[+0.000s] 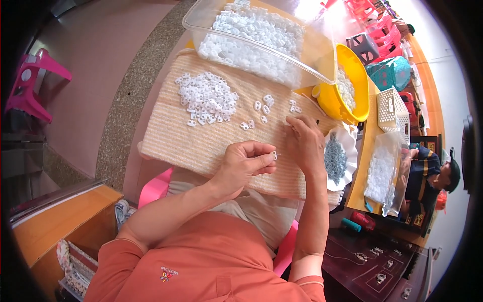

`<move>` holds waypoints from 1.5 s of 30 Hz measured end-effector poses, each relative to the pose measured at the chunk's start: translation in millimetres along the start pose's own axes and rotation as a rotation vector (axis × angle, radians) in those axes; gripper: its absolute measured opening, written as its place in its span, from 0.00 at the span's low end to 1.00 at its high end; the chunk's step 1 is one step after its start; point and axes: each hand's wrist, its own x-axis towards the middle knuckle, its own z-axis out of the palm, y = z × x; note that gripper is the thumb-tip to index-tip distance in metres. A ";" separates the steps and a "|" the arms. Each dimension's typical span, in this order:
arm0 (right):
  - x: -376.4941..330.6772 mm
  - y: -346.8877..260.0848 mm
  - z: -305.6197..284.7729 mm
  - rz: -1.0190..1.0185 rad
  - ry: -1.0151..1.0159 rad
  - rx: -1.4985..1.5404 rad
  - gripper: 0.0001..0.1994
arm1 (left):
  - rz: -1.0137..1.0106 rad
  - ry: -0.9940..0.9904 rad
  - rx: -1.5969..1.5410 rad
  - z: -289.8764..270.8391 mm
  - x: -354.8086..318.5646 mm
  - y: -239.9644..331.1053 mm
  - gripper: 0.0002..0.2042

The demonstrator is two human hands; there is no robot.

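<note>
The small white piece (274,155) was out in front of the person's belly, over the near part of a striped cloth (201,143), and I could see the left hand (241,165) pinching it narrowly between thumb and forefinger. The right hand (308,138) was just beyond it and to the right, low over the cloth, fingers bent and pointing down; I couldn't tell whether those fingertips had hold of anything. A few loose white pieces (265,103) lay scattered on the cloth ahead of the hands, and off to the left sat a big heap of white pieces (207,98). At the cloth's far edge stood a clear plastic bin (319,76), with a great mass of similar white bits inside. Next to it, on the right, was a yellow bowl (363,83) holding pale pieces. Beside the right forearm I noticed a white dish with a wavy rim (350,146), filled with small grey-blue parts (334,160). Farther right were a white perforated basket (387,113) and another person in a dark cap (454,171). A pink stool (31,90) stood well off to the left.
</note>
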 end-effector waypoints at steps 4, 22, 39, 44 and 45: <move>2.1 -3.4 -17.1 -0.047 -0.090 0.002 0.09 | 0.009 -0.007 -0.017 0.9 0.4 0.9 0.08; 9.1 -2.7 -10.4 -0.068 -0.236 -0.083 0.09 | 0.003 0.013 -0.018 1.5 0.2 4.2 0.08; -48.0 5.1 -5.6 0.390 -0.189 0.595 0.14 | -0.004 0.035 -0.003 1.0 2.1 3.1 0.07; -57.5 8.2 -2.8 0.502 -0.163 0.859 0.17 | -0.027 0.038 0.024 1.2 1.8 4.7 0.07; -58.2 8.0 -1.9 0.515 -0.163 0.902 0.17 | -0.031 0.035 0.028 0.9 2.1 4.3 0.07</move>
